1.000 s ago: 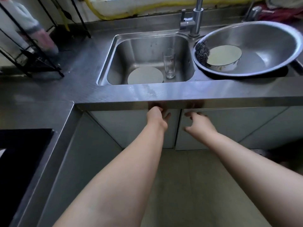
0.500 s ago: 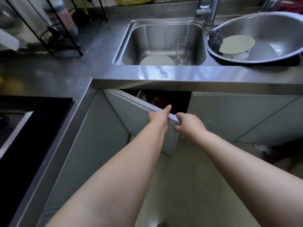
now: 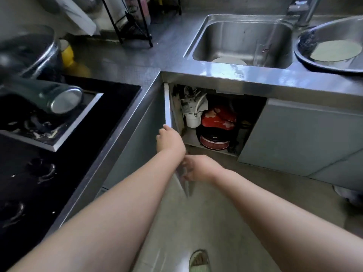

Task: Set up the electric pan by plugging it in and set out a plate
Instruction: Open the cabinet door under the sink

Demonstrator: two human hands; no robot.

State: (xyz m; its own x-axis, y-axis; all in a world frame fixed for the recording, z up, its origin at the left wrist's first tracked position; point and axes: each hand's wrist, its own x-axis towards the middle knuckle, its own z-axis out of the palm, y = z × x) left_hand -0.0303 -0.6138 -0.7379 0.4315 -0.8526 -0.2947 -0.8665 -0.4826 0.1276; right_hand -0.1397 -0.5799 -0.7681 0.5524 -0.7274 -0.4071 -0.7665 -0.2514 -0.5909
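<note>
The cabinet (image 3: pixel 216 122) under the sink (image 3: pixel 243 40) stands open; inside it sits the red electric pan (image 3: pixel 216 130), beyond both hands. The left hand (image 3: pixel 170 141) grips the door (image 3: pixel 167 107) edge. The right hand (image 3: pixel 200 168), fingers loosely curled, touches the door lower down. A plate (image 3: pixel 228 60) lies in the sink.

The electric pan (image 3: pixel 217 130) sits inside the open cupboard below my sink, at the front of the shelf. It is round, with a black body, a glossy red lid printed with pale flowers, and a dark red band across its lower front. It stands level, lid shut, just beside a white canister. A pale round plate (image 3: pixel 228 60) lies flat on the sink's bottom, partly hidden by the front rim.
</note>
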